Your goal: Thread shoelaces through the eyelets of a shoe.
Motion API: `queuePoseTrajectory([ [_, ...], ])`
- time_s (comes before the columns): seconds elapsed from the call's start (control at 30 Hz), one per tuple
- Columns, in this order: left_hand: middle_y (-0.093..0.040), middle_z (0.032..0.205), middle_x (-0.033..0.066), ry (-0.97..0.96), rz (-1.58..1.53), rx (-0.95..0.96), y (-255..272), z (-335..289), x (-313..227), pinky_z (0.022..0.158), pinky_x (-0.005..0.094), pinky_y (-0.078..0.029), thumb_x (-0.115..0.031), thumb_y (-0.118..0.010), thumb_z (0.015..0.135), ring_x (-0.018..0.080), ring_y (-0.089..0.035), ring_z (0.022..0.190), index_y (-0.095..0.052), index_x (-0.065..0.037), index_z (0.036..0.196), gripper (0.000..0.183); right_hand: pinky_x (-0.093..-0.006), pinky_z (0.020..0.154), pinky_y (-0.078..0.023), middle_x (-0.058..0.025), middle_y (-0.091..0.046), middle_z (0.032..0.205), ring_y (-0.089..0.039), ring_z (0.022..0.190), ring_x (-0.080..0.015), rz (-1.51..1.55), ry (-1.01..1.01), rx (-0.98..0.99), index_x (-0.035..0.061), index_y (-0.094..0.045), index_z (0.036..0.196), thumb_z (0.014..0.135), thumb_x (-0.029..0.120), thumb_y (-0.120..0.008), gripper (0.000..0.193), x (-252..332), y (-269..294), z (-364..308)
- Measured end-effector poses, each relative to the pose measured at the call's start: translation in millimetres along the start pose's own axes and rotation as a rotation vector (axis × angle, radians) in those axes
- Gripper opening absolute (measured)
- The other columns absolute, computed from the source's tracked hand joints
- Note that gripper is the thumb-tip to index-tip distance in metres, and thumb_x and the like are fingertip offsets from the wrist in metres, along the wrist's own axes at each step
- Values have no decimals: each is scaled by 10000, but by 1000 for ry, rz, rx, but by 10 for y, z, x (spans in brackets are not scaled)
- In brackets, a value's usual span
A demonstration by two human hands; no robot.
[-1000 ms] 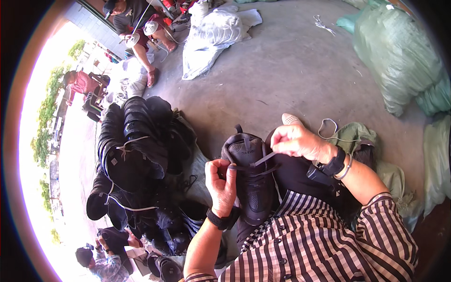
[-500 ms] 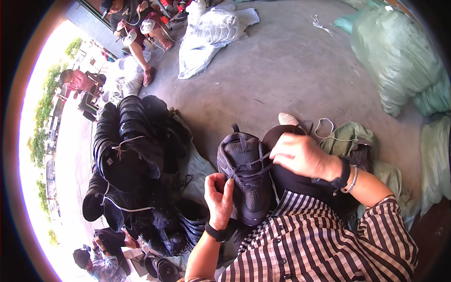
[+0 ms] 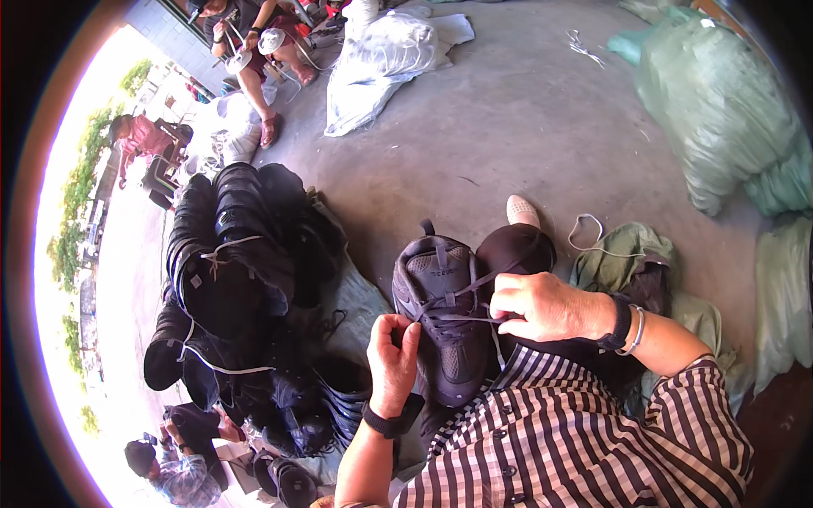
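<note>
A dark grey sneaker (image 3: 440,296) rests upright at my lap, its toe toward me and its heel loop away. A dark lace (image 3: 461,317) runs in crossed rows over its tongue and is drawn out to the right. My left hand (image 3: 395,356) is at the shoe's left side, thumb and fingertips pinched by the end of a lace row. On the right, my right hand (image 3: 542,309) pinches the lace just off the shoe's edge, fingers curled. The lace between the hands looks taut.
Stacked black shoe uppers (image 3: 229,279), tied with white cord, stand on the left. Green cloth (image 3: 631,254) and a white cord lie at the right. Large pale green sacks (image 3: 720,110) stand far right, a white sack (image 3: 381,72) at the back. Several people sit nearby.
My right hand has come down and toward me along the shoe's right side, with the lace drawn lower. The left hand has stayed nearly in place.
</note>
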State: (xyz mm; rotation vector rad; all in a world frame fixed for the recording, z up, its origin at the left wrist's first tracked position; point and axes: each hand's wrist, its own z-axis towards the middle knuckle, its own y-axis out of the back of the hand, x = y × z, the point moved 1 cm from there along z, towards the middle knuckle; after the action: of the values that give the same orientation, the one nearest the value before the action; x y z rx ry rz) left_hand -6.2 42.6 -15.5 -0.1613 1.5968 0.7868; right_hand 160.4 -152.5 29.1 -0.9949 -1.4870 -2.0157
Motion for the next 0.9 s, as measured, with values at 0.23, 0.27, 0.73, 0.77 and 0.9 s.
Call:
queuePoseTrajectory([
  [0.23,-528,767,44,-86,145,-8,46,-6,-112,659,247,-429,-56,-644,839,122,-486,699,-521,-8,874,136,-350,606,-496,-89,-532,816,-604,699,-267,102,26,28,35,-535,813,734,43,-676,162,48,-29,24],
  [0.27,-536,748,73,-22,98,45,53,-8,-119,642,269,-444,-50,-658,819,160,-514,665,-523,-7,871,151,-337,581,-484,-81,-528,795,-594,668,-255,32,83,-84,35,-532,814,718,6,-674,174,39,-33,38],
  [0.73,-364,553,-60,344,-667,0,178,234,-253,406,193,-204,-127,-493,945,23,-250,424,-512,-113,997,57,-230,585,-458,6,-619,730,-543,648,-56,565,-460,9,10,-625,913,822,125,-686,159,-99,-10,-43],
  [0.77,-357,554,-60,352,-751,4,217,271,-271,415,198,-213,-125,-496,945,28,-254,433,-518,-113,1008,67,-233,593,-463,20,-612,694,-555,626,-71,764,-532,-30,3,-628,884,833,121,-674,137,-114,7,-50],
  [0.9,-330,554,-66,261,-806,-3,283,359,-281,433,204,-222,-118,-507,941,30,-259,454,-533,-103,1028,91,-239,605,-470,-19,-616,675,-574,631,-76,532,-436,175,6,-634,993,832,140,-662,211,-78,-27,-70],
])
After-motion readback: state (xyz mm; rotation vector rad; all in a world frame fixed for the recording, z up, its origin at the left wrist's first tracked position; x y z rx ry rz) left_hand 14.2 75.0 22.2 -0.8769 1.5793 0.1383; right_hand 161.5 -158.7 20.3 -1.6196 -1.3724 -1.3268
